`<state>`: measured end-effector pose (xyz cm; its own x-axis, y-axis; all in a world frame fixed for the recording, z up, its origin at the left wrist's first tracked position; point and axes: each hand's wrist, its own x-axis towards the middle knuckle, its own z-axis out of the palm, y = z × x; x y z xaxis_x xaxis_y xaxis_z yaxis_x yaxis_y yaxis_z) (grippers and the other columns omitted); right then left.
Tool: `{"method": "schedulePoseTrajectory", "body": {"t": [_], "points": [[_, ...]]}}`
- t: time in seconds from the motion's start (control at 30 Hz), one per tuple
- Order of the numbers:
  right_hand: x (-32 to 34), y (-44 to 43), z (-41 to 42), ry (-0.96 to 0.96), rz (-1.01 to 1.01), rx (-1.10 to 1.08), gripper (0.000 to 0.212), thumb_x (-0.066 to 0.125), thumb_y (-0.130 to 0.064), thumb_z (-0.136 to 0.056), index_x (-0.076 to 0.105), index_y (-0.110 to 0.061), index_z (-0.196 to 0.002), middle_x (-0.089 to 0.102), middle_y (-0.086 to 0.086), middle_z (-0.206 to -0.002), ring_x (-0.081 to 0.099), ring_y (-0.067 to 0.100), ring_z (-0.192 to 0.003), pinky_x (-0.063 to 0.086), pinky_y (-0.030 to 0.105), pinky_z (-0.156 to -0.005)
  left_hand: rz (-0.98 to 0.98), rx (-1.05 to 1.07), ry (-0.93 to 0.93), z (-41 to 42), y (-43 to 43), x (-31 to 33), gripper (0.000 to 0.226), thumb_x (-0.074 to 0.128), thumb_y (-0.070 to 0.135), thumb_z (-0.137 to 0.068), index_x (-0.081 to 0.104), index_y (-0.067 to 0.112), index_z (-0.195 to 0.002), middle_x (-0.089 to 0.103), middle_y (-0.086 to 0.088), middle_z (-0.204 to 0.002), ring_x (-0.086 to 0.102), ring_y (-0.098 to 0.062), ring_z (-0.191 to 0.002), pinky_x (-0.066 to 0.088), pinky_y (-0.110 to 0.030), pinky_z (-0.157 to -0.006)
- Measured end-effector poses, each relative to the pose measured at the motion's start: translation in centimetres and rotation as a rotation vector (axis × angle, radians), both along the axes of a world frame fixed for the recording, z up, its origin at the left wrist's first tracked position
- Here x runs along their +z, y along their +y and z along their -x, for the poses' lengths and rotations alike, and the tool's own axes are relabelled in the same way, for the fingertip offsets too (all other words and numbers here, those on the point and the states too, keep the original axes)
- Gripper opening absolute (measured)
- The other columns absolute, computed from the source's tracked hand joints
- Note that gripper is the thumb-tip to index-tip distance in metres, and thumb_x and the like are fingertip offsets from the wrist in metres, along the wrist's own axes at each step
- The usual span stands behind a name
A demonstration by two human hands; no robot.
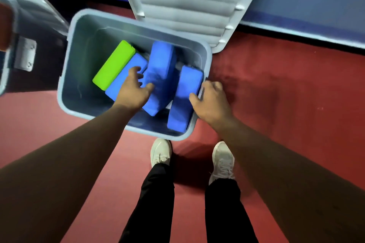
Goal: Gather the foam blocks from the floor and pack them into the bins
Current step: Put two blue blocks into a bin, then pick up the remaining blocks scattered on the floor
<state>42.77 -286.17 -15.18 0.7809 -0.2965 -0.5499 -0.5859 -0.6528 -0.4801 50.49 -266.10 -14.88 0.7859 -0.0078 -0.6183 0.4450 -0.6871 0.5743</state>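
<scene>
Under the left hand [134, 87], inside the grey bin [83, 45], a tilted blue block [162, 65] has the thumb lying on its face and the spread, lightly bent fingers at its left edge; whether they grip it cannot be told. Just left of those fingers lie a flat blue block [120, 85] and a green block [114, 63]. The right hand [212, 102] pinches the right blue block [183, 104] against the bin's wall, thumb inside and fingers curled over the rim.
</scene>
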Motion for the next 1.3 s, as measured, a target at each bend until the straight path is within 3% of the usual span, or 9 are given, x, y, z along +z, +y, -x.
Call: {"method": "schedulePoseTrajectory", "body": {"t": [0.17, 0.3, 0.43, 0.53, 0.7, 0.77, 0.9, 1.07, 1.3], "points": [[14.2, -1.9, -5.9, -0.076, 0.040, 0.019, 0.042, 0.060, -0.040, -0.087, 0.061, -0.007, -0.114, 0.053, 0.014, -0.123, 0.052, 0.032, -0.116, 0.044, 0.038, -0.098, -0.005, 0.004, -0.123, -5.4, 1.2, 15.3, 0.048, 0.063, 0.023, -0.091, 0.046, 0.014, -0.136, 0.059, -0.003, -0.117, 0.058, -0.021, -0.105, 0.042, -0.028, -0.087], [29.2, -2.0, -10.0, -0.152, 0.093, 0.043, 0.053, 0.059, -0.045, -0.087, 0.060, -0.007, -0.125, 0.051, 0.013, -0.133, 0.052, 0.032, -0.121, 0.042, 0.040, -0.103, 0.015, 0.019, -0.236, -9.8, 2.4, 31.6, 0.041, 0.062, 0.030, -0.088, 0.057, 0.012, -0.125, 0.066, -0.007, -0.111, 0.061, -0.024, -0.103, 0.044, -0.031, -0.092], [43.6, -1.3, -12.5, -0.223, 0.128, 0.045, 0.055, 0.055, -0.046, -0.089, 0.054, -0.009, -0.131, 0.054, 0.015, -0.133, 0.050, 0.034, -0.125, 0.040, 0.042, -0.104, 0.053, -0.054, -0.288, -11.2, 2.9, 46.6, 0.065, 0.055, 0.048, -0.071, 0.056, 0.013, -0.125, 0.065, -0.008, -0.113, 0.062, -0.028, -0.103, 0.049, -0.039, -0.093], [51.2, -0.3, -13.7, -0.285, 0.117, 0.119, 0.058, 0.051, -0.048, -0.091, 0.048, -0.011, -0.136, 0.053, 0.013, -0.137, 0.049, 0.035, -0.125, 0.040, 0.044, -0.102, -0.038, -0.049, -0.332, -10.4, 4.1, 53.3, 0.053, 0.063, 0.041, -0.084, 0.051, 0.013, -0.127, 0.064, -0.008, -0.109, 0.061, -0.027, -0.100, 0.046, -0.033, -0.088], [58.0, 0.9, -15.3, -0.319, 0.067, 0.386, 0.065, 0.049, -0.052, -0.093, 0.039, -0.012, -0.143, 0.043, 0.012, -0.146, 0.043, 0.035, -0.131, 0.034, 0.047, -0.105, -0.164, 0.148, -0.435, -6.6, 6.7, 59.7, 0.038, 0.061, 0.031, -0.092, 0.053, 0.009, -0.121, 0.062, -0.007, -0.112, 0.059, -0.022, -0.097, 0.041, -0.029, -0.081], [59.0, 0.9, -15.9, -0.347, 0.056, 0.506, 0.067, 0.050, -0.052, -0.093, 0.037, -0.011, -0.144, 0.042, 0.013, -0.147, 0.042, 0.035, -0.132, 0.033, 0.048, -0.106, -0.224, 0.301, -0.471, -4.0, 7.5, 61.3, 0.038, 0.060, 0.036, -0.091, 0.054, 0.011, -0.120, 0.063, -0.004, -0.111, 0.057, -0.021, -0.088, 0.043, -0.029, -0.077], [60.2, 2.4, -15.2, -0.370, 0.040, 0.750, 0.071, 0.054, -0.054, -0.090, 0.037, -0.006, -0.140, 0.046, 0.018, -0.143, 0.045, 0.037, -0.130, 0.038, 0.048, -0.103, -0.357, 0.553, -0.480, 5.1, 8.3, 64.2, 0.047, 0.063, 0.032, -0.090, 0.051, 0.007, -0.128, 0.065, -0.010, -0.112, 0.059, -0.023, -0.092, 0.042, -0.029, -0.077], [62.3, 7.6, -9.0, -0.402, -0.075, 1.054, 0.067, 0.053, -0.057, -0.086, 0.045, -0.007, -0.129, 0.053, 0.022, -0.132, 0.051, 0.040, -0.121, 0.043, 0.051, -0.099, -0.507, 0.915, -0.435, 21.8, 8.0, 67.6, 0.046, 0.061, 0.037, -0.090, 0.054, 0.009, -0.126, 0.065, -0.008, -0.115, 0.060, -0.026, -0.102, 0.045, -0.032, -0.084], [65.4, 15.4, 7.1, -0.469, -0.188, 1.498, 0.065, 0.052, -0.059, -0.086, 0.049, -0.008, -0.125, 0.054, 0.019, -0.129, 0.051, 0.037, -0.121, 0.043, 0.048, -0.099, -0.568, 1.374, -0.329, 44.8, 3.7, 68.2, 0.042, 0.059, 0.037, -0.092, 0.057, 0.009, -0.123, 0.064, -0.008, -0.115, 0.059, -0.023, -0.099, 0.044, -0.032, -0.082]]}}
